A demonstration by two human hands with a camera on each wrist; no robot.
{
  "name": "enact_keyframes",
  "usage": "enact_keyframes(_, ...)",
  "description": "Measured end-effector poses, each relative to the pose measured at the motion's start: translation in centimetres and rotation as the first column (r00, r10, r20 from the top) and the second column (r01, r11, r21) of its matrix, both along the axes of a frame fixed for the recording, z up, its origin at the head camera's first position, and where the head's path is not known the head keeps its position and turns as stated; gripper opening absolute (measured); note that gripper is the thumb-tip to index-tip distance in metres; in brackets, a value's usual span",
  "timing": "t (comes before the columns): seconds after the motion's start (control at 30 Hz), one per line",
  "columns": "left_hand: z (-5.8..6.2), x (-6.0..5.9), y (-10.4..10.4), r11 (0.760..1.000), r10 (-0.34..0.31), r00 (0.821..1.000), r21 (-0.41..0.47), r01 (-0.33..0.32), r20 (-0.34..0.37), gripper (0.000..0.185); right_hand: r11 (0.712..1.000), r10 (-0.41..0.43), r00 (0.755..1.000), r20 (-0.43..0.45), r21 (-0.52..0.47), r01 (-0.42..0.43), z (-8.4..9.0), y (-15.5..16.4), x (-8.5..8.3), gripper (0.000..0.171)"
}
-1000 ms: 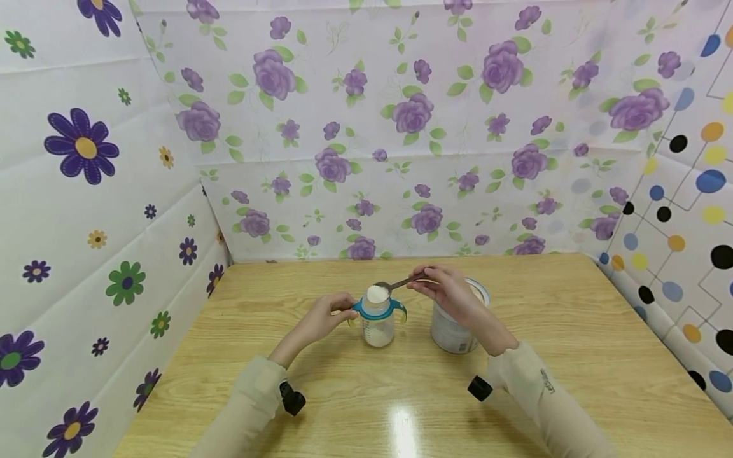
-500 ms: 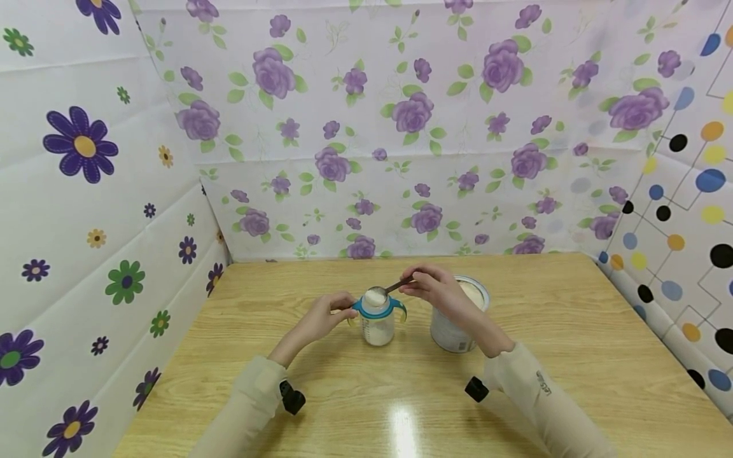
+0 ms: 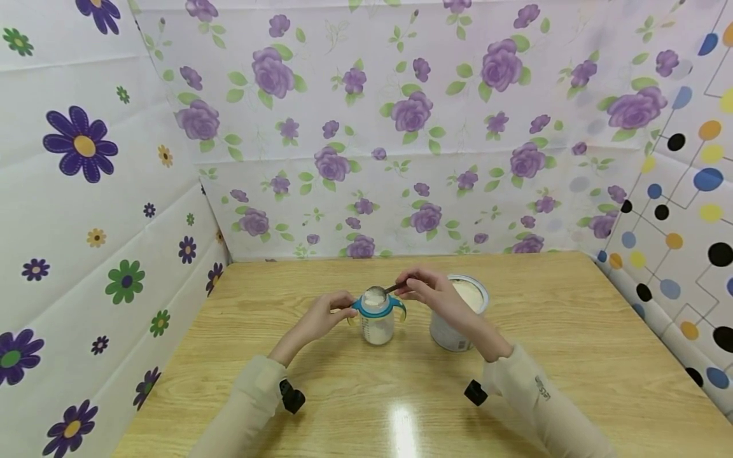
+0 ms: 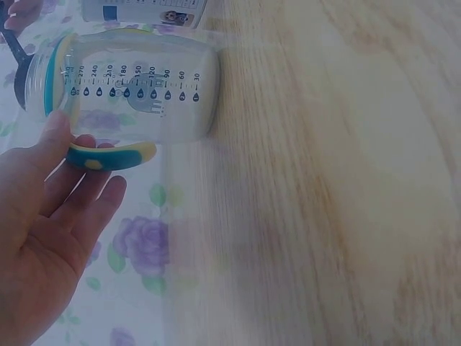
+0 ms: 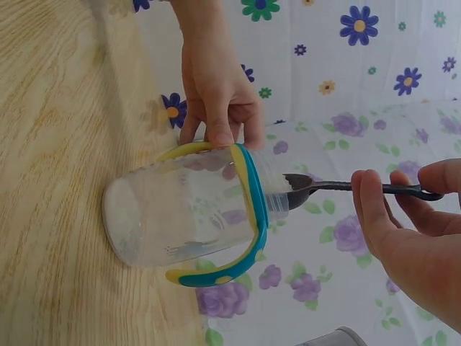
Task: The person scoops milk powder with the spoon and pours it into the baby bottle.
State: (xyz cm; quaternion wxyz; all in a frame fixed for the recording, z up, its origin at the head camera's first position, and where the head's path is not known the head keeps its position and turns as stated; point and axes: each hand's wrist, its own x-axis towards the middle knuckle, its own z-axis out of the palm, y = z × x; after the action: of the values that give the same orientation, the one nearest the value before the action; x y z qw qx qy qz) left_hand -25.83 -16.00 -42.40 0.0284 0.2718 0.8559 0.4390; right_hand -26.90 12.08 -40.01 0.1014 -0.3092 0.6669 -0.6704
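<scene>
Right hand (image 3: 438, 294): thumb and fingers pinch the handle of a dark spoon (image 3: 392, 289); bowl of the spoon rests at the open mouth of the baby bottle (image 3: 378, 318), white powder on it. Left hand (image 3: 326, 313): fingers curled round the bottle's near-side handle (image 5: 189, 150), thumb on the teal collar. Bottle stands upright on the wooden table (image 3: 572, 331), mid-table, with white powder in its lower part and graduation marks on its wall (image 4: 137, 83). Just beside it, to the right and behind the right hand, an open tin (image 3: 458, 318) holding pale powder. Both sleeves beige. Table surface light wood grain, with a bright glare patch near the front edge. Enclosure: purple rose paper (image 3: 412, 114) at back, daisy print left, coloured dots right.
</scene>
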Motion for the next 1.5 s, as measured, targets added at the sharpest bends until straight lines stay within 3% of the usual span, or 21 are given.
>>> enact_keyframes(0.7,-0.1,-0.2,-0.1,1.000,-0.007,1.000,0.018,0.007,-0.004,0.015,0.986,0.065,0.976,-0.206,0.166,-0.030,0.3,-0.4,1.7,0.028)
enact_keyframes(1.3,-0.2,0.0,-0.1,1.000,0.000,1.000,-0.003,0.000,-0.017,0.014,0.988,0.054,0.977,-0.205,0.156,-0.022,0.1,-0.3,1.9,0.028)
enact_keyframes(1.5,-0.2,-0.1,0.0,1.000,0.008,1.000,-0.006,-0.008,-0.024,0.013,0.982,-0.026,0.961,-0.274,0.173,0.076,-0.2,-0.1,1.7,0.025)
